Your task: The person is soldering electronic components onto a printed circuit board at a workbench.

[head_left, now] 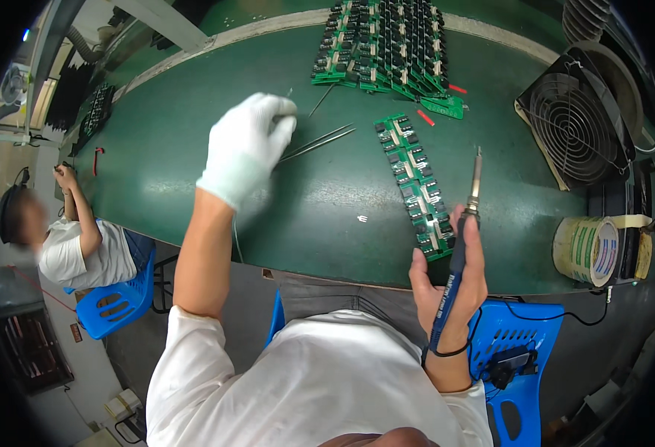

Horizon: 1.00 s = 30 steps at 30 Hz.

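My left hand, in a white knit glove, is closed over the left part of the bench. A thin solder wire trails below its wrist, and a short end shows past the fingertips. Beside those fingers are metal tweezers, points to the right. My bare right hand is wrapped round a blue-handled soldering iron, its tip pointing up and away from me. The thumb and a fingertip are by the near end of a long green circuit board with black parts and pale connectors.
Rows of similar circuit boards are stacked at the back. A black fan and a roll of tape stand at the right. Small red strips and a tiny metal pronged piece lie on the green bench. Another person sits left.
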### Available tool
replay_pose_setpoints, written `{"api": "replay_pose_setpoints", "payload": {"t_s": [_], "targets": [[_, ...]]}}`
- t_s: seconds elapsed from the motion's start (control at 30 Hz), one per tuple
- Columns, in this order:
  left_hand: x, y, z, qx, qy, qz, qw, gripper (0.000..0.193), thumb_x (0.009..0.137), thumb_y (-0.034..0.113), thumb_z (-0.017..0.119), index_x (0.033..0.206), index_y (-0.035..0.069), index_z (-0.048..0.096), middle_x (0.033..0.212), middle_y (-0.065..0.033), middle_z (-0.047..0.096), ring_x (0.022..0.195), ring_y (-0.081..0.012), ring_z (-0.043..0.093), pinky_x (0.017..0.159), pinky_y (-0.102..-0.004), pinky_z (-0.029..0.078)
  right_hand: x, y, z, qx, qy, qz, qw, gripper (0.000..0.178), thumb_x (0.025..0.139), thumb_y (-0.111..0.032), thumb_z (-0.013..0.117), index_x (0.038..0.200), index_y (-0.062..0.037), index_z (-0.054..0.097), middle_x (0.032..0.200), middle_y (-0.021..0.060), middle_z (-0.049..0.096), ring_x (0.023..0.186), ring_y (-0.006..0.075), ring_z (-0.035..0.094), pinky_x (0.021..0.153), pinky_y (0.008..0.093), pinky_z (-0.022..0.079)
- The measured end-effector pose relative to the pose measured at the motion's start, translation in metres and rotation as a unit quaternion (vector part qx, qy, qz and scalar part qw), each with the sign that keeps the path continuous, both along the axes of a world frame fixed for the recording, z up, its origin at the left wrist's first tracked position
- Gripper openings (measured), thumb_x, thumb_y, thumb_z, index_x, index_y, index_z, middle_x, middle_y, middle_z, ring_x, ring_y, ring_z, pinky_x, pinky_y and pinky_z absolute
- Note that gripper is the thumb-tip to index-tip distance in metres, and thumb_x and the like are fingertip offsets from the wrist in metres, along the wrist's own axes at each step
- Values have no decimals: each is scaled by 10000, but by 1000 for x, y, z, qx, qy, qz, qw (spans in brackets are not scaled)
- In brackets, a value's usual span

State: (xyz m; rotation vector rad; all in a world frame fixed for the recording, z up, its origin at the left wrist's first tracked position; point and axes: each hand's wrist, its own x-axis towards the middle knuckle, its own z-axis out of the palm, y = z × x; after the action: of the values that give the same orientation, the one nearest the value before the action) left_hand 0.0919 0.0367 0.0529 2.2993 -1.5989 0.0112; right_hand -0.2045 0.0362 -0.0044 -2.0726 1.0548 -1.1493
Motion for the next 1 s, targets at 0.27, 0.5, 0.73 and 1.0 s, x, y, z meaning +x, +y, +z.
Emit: {"api": "replay_pose_setpoints", "payload": {"t_s": [0.27, 0.5, 0.73, 1.0], "targets": [[12, -46, -31, 37, -20, 2, 999, 187, 851, 236, 654, 873, 51, 671, 840, -91, 688, 757, -294, 656, 728, -378, 526, -6, 1, -6, -4, -5, 2, 1000, 827, 674, 77, 783, 1421, 6, 437, 1352, 238, 585, 1183, 339, 631, 970, 373, 524], [-32, 11, 7, 15, 229, -29, 973, 112, 842, 106, 654, 907, 16, 641, 795, -86, 671, 646, -224, 585, 645, -301, 502, -11, -2, -13, -5, -21, 4, 1000, 839, 663, 76, 797, 1418, 12, 438, 1320, 236, 607, 1145, 331, 653, 952, 373, 538], [-115, 40, -26, -173, 435, -131, 874, 194, 832, -10, 680, 1022, -27, 641, 881, -91, 709, 643, -124, 585, 583, -233, 477, -13, -2, -10, -11, -36, 10, 999, 834, 657, 67, 808, 1409, 16, 450, 1316, 234, 611, 1124, 328, 665, 939, 369, 546], [-146, 36, -45, -210, 407, -157, 875, 291, 792, -62, 704, 1074, -9, 656, 920, -103, 716, 676, -166, 637, 616, -264, 516, -13, -2, -11, -5, -26, 6, 1000, 833, 646, 72, 808, 1402, 16, 463, 1314, 240, 609, 1136, 330, 659, 939, 373, 548]]}}
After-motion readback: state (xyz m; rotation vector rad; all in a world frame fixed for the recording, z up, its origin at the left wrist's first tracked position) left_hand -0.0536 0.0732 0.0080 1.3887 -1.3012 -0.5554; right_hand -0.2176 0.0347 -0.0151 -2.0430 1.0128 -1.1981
